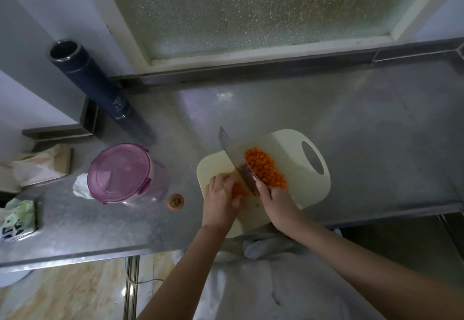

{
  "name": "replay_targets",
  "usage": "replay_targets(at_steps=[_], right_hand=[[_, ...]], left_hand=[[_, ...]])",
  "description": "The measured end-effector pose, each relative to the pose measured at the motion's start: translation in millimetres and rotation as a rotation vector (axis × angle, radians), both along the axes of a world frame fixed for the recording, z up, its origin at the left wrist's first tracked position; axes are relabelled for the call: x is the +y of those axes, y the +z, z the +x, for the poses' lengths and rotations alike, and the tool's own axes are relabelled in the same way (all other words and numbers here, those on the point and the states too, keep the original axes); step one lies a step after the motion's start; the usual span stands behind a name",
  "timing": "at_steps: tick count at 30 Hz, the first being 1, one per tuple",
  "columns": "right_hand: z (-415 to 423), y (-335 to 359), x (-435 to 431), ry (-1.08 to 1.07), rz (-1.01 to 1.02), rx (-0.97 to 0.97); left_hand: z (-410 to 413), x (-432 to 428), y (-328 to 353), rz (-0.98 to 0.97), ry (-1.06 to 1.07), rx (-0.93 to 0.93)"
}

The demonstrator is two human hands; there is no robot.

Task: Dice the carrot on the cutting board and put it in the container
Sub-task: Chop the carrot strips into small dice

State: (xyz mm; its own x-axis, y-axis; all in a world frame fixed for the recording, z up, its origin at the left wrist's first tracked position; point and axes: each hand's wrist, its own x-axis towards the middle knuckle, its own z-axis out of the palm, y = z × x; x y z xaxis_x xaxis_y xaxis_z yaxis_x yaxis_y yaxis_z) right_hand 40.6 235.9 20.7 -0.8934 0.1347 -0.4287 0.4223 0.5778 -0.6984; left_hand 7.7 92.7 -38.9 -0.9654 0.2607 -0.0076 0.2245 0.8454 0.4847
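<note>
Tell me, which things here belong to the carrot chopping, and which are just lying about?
In use: cutting board; knife held by the right hand; diced carrot; carrot strips under the left hand; lidded container.

Lying about: carrot end; dark tube; green-and-white packet; crumpled white paper.
</note>
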Motion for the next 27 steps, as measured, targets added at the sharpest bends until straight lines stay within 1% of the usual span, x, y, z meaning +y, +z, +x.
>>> replay_targets(at_steps=[2, 3, 5, 11, 14, 20, 27], right_hand=[[4, 0, -1, 0.004, -0.019, -0.017], [6, 0, -1, 0.007, -0.02, -0.028], [8, 1, -2, 0.005, -0.014, -0.035], [11, 5, 0, -0.016, -0.035, -0.025], [13, 8, 1, -0.007, -0.024, -0.02], [18, 6, -1, 0.037, 0.021, -0.084], [20, -5, -6, 0.028, 0.046, -0.143]], left_hand=[[-1, -1, -1, -0.033, 0.065, -0.059], [-1, -1, -2, -0.058, 0.08, -0.11], [0, -2, -4, -0.068, 0.076, -0.144], [7, -5, -1, 0.055, -0.007, -0.13], [9, -6, -2, 0.025, 0.009, -0.105], [9, -3, -2, -0.029, -0.003, -0.087], [5, 0, -4, -0.027, 0.009, -0.026]])
